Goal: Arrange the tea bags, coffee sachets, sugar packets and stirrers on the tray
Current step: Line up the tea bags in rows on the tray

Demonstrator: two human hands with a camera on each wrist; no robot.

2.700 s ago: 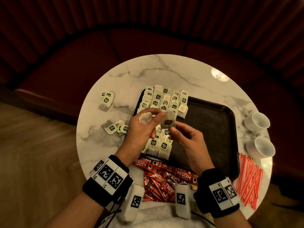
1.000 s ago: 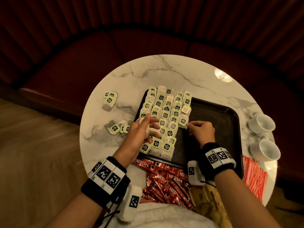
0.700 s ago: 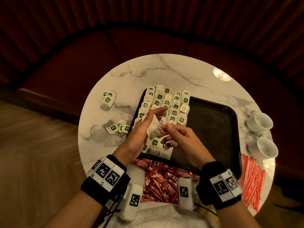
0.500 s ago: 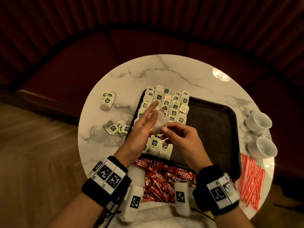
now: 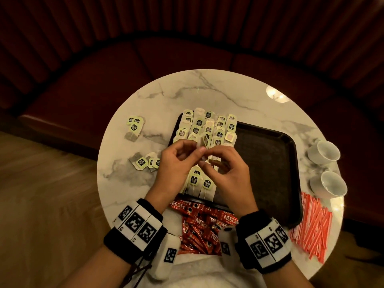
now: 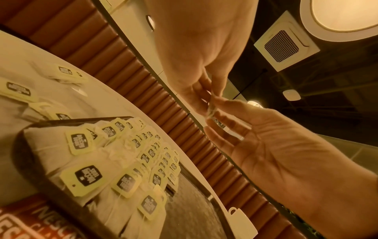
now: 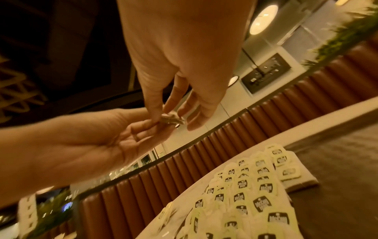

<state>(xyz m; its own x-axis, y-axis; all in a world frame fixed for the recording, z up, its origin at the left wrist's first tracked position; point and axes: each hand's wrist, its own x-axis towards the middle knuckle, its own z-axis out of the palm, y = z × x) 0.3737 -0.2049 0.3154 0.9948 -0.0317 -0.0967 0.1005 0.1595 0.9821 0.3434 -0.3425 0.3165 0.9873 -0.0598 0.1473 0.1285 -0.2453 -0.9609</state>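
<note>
- Holding one tea bag (image 5: 204, 142) between both hands above the tray (image 5: 270, 163), at about 10 o'clock of the tray's middle.
- Loose tea bags (image 5: 135, 126) lie on the bench (image 5: 207, 90) at 9 o'clock, off the tray, not yet placed.
- Left hand (image 5: 176, 163): thumb and fingertips pinch the bag's left side.
- Placed tea bags (image 5: 209, 129) fill the tray's left part in overlapping rows; the right part is bare.
- Right hand (image 5: 226, 169): thumb and forefinger pinch the same bag from the right.
- Coffee sachets (image 5: 205, 227) lie at 6 o'clock on the bench; stirrers (image 5: 311, 223) at 4 o'clock; both off the tray.
- Cups (image 5: 324, 152) at 3 o'clock.
- Sugar packets: cannot tell where.
- Doing it well, my guess: get the string and tag sorted first, then lay the bag tag-up, overlapping the next open slot in the row, without nudging its neighbours.
- Head view gives the whole layout, but the bag is mostly hidden by fingers.
- Left wrist view shows the bag (image 6: 211, 110) edge-on between both sets of fingertips, plus the tray's near rows close up.
- Right wrist view shows the bag (image 7: 171, 120) crumpled in the pinch and the tray's bare right part.
</note>
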